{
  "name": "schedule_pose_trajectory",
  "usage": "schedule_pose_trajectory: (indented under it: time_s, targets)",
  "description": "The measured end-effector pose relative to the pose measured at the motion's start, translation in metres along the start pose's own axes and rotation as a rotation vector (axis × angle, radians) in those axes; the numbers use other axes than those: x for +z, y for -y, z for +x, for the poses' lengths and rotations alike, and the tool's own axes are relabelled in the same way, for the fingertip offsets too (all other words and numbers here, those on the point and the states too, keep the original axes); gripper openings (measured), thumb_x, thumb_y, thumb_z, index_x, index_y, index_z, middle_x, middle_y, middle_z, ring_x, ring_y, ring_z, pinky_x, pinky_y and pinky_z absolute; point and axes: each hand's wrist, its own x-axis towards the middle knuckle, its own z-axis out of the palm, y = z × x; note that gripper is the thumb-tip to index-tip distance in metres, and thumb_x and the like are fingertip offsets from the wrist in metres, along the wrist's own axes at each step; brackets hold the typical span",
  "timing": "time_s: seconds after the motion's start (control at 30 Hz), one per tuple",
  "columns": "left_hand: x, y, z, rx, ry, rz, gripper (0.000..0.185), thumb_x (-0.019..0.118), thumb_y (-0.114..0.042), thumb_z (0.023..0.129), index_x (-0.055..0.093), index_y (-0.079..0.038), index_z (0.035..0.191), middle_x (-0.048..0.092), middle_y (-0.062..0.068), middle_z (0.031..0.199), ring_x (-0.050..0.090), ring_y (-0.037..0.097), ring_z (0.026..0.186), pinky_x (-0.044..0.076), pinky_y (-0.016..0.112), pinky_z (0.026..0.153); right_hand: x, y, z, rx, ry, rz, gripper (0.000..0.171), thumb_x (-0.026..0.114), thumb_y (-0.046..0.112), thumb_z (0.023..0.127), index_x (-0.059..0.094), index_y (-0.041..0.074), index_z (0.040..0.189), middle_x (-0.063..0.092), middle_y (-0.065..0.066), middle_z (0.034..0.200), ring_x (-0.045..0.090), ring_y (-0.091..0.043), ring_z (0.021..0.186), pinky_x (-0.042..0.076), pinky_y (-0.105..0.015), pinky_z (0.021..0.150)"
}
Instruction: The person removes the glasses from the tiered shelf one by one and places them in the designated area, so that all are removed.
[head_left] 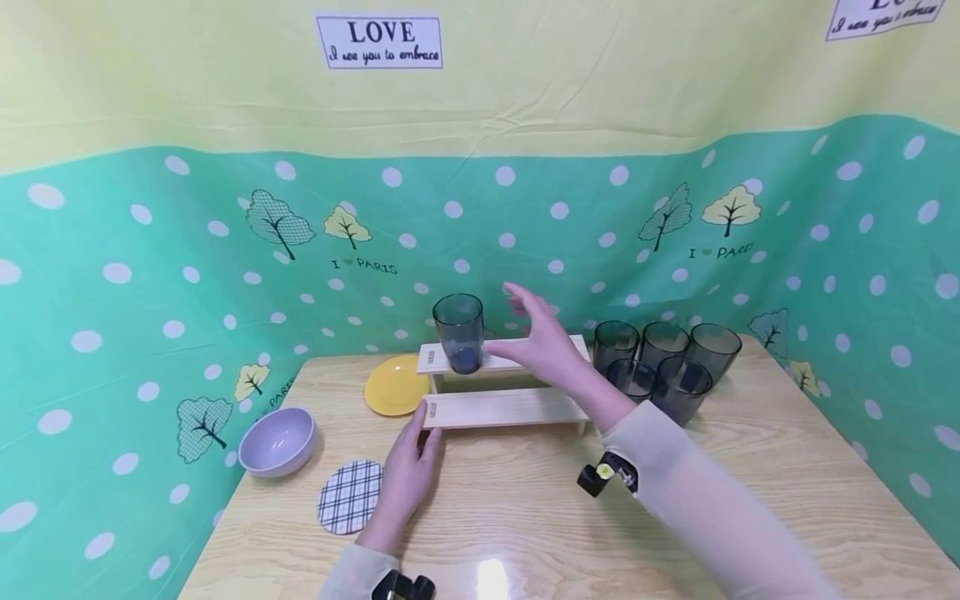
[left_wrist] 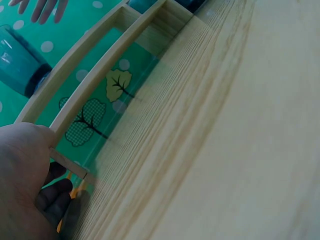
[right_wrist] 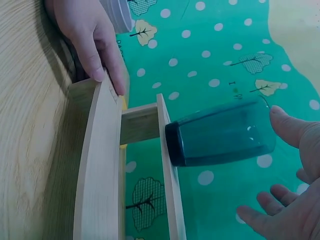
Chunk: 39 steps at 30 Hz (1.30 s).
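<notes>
A two-tier wooden shelf [head_left: 510,407] stands on the table. One dark tinted glass [head_left: 459,333] sits upright on the left part of its upper tier. My right hand [head_left: 551,346] is just right of this glass, thumb and fingers spread and holding nothing; in the right wrist view the thumb [right_wrist: 287,122] is close to the glass's rim. With my left hand [head_left: 408,467] I grip the left end of the lower tier, as the left wrist view also shows, some fingers curled below the board [left_wrist: 95,80].
Several matching tinted glasses [head_left: 681,387] cluster right of the shelf. Behind its left end lies a yellow plate [head_left: 393,387]. A lavender bowl [head_left: 277,443] and a checked round coaster [head_left: 348,497] are at the left. A polka-dot cloth [head_left: 525,217] hangs behind the wooden table [head_left: 510,500].
</notes>
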Motion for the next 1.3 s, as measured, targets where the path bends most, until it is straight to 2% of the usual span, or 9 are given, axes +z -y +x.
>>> schedule_pose_trajectory:
  time_s: [0.27, 0.57, 0.77, 0.9, 1.1, 1.3]
  targets:
    - [-0.001, -0.001, 0.000, 0.003, 0.010, 0.000, 0.064, 0.055, -0.031, 0.118, 0.032, -0.013, 0.175, 0.039, 0.015, 0.175, 0.037, 0.038, 0.160, 0.031, 0.057, 0.131, 0.014, 0.003, 0.012, -0.013, 0.021, -0.037, 0.103, 0.094, 0.025, 0.093, 0.031, 0.017, 0.175, 0.044, -0.021, 0.164, 0.048, -0.043, 0.150, 0.047, -0.053, 0.123]
    - [-0.003, -0.001, 0.000, 0.001, 0.009, 0.003, 0.064, 0.055, -0.031, 0.118, 0.032, -0.014, 0.175, 0.039, 0.014, 0.175, 0.037, 0.038, 0.161, 0.031, 0.056, 0.132, 0.028, 0.004, 0.024, 0.004, 0.032, -0.056, 0.102, 0.093, 0.029, 0.094, 0.031, 0.018, 0.174, 0.048, -0.015, 0.160, 0.050, -0.038, 0.149, 0.048, -0.057, 0.121]
    - [-0.002, -0.001, -0.001, 0.008, -0.007, 0.005, 0.063, 0.056, -0.029, 0.118, 0.033, -0.013, 0.175, 0.042, 0.015, 0.173, 0.039, 0.038, 0.159, 0.032, 0.057, 0.131, 0.035, 0.008, 0.029, 0.025, 0.040, -0.078, 0.104, 0.094, 0.033, 0.093, 0.032, 0.019, 0.175, 0.047, -0.014, 0.163, 0.050, -0.033, 0.149, 0.051, -0.053, 0.119]
    - [-0.001, 0.000, -0.001, 0.012, -0.003, 0.004, 0.063, 0.057, -0.028, 0.118, 0.033, -0.012, 0.174, 0.042, 0.017, 0.173, 0.040, 0.039, 0.159, 0.033, 0.058, 0.130, 0.038, 0.009, 0.031, 0.024, 0.039, -0.092, 0.105, 0.095, 0.033, 0.092, 0.032, 0.018, 0.174, 0.044, -0.014, 0.167, 0.049, -0.034, 0.149, 0.048, -0.053, 0.122]
    - [0.000, -0.001, -0.002, 0.013, -0.002, 0.002, 0.064, 0.057, -0.029, 0.118, 0.033, -0.013, 0.174, 0.042, 0.015, 0.173, 0.040, 0.038, 0.159, 0.032, 0.057, 0.131, 0.042, 0.008, 0.034, 0.027, 0.040, -0.097, 0.103, 0.095, 0.032, 0.092, 0.033, 0.019, 0.174, 0.037, -0.012, 0.175, 0.039, -0.034, 0.158, 0.040, -0.056, 0.127]
    - [-0.001, 0.000, -0.001, 0.015, -0.006, 0.007, 0.064, 0.057, -0.029, 0.118, 0.033, -0.012, 0.174, 0.043, 0.016, 0.173, 0.041, 0.038, 0.158, 0.033, 0.056, 0.131, 0.046, 0.007, 0.036, 0.027, 0.043, -0.091, 0.103, 0.094, 0.031, 0.093, 0.033, 0.020, 0.174, 0.037, -0.012, 0.175, 0.039, -0.036, 0.158, 0.041, -0.058, 0.126]
